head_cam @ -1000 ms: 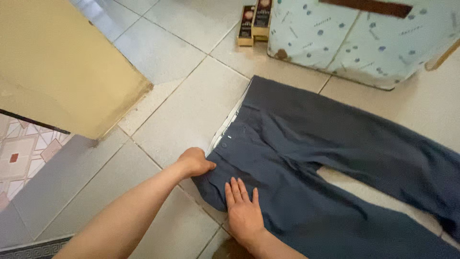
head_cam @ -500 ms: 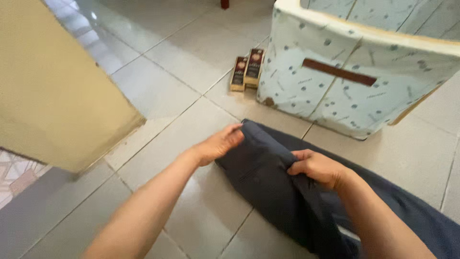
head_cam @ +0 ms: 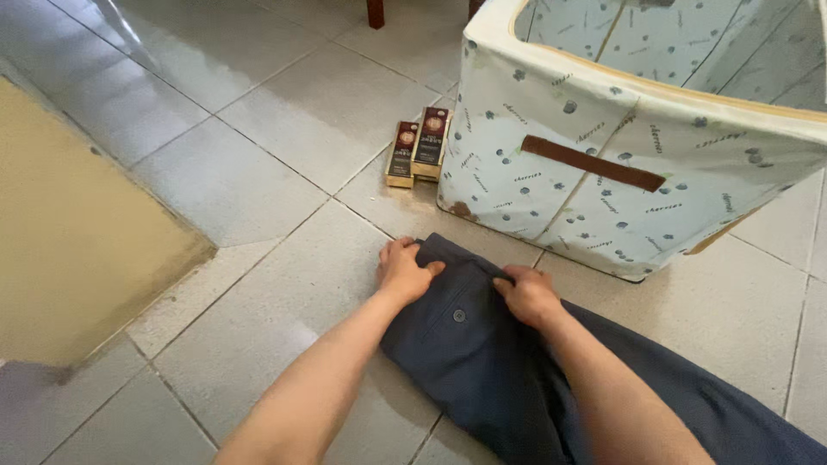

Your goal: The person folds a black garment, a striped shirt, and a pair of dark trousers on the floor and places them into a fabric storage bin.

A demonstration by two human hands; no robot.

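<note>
Dark blue trousers (head_cam: 482,362) lie on the tiled floor (head_cam: 284,138), near centre, running off toward the near right. They are folded over, a button showing on the top layer. Both hands sit on the far edge of the fabric. Left hand (head_cam: 403,269) grips the far left corner, fingers curled over the edge, thumb on top, so its grip is closed on the trousers. Right hand (head_cam: 527,293) is just to the right, fingers bunched into the fold, grip also closed on the cloth. The hands are near each other, not touching. Just beyond them stands a pale fabric storage box (head_cam: 603,172) with small dots and a brown strap handle on its front; the trousers' far edge is just beside its base, contact unclear. Two small dark cartons (head_cam: 418,145) lie side by side on the floor at the box's left corner. A tan panel (head_cam: 77,241) fills the left side.
</note>
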